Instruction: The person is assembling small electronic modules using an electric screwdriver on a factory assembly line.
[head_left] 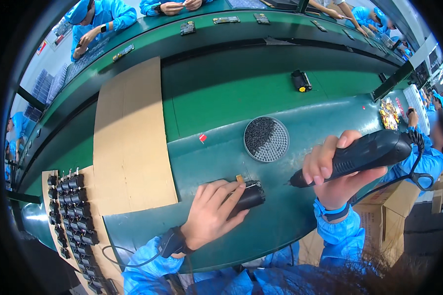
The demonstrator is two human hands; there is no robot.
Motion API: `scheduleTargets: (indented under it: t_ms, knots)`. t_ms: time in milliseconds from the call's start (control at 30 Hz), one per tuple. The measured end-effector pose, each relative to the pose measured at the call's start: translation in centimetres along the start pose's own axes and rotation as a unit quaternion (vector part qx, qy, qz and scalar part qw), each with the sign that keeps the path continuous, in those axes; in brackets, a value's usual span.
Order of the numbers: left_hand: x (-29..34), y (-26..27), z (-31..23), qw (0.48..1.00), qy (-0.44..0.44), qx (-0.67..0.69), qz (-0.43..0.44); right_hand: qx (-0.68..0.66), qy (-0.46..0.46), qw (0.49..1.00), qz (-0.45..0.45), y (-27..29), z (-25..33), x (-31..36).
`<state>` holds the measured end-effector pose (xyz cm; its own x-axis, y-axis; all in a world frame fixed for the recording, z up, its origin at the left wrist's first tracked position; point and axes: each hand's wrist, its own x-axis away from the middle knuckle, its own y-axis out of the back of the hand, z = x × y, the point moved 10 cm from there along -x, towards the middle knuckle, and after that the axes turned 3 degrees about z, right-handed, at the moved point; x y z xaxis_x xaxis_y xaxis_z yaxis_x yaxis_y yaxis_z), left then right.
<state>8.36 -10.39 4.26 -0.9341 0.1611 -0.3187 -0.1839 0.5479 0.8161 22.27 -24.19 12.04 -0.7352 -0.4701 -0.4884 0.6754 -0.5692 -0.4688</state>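
Observation:
My right hand (330, 172) is wrapped round a black electric screwdriver (374, 150), its tip pointing left above the green tabletop. A coiled cord runs from the tool's back end. With fingers curled over it, my left hand (212, 211) holds a small black plastic housing (248, 197) down on the table. A tan tab (239, 179) sticks up at the housing's far edge. Beyond the hands stands a round dish (267, 139) with a dimpled grey floor, about half covered by tiny black screws (259, 133). The screwdriver tip is apart from both housing and dish.
Rows of black housings (76, 211) lie on cardboard at the left, beside a large flat cardboard sheet (130, 142). Another black unit (301, 81) sits on the green belt. Circuit boards (226, 20) line the far ledge, where co-workers in blue (101, 22) work. A cardboard box (384, 216) stands at the right.

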Motion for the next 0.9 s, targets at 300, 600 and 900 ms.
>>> scheduleTargets:
  t_ms: [300, 600, 900]
  knots:
    - [0.3, 1.1, -0.6, 1.0, 0.009, 0.001, -0.008, -0.025, 0.016, 0.999, -0.041, 1.2, -0.1, 0.0]
    - [-0.6, 0.9, -0.7, 1.0, 0.008, -0.02, -0.014, -0.03, 0.017, 0.999, -0.031, 1.1, 0.1, 0.2]
    - [-0.9, 0.6, -0.1, 0.998, 0.04, -0.045, 0.024, -0.047, 0.0, 0.998, -0.05, 1.2, -1.1, -0.1]
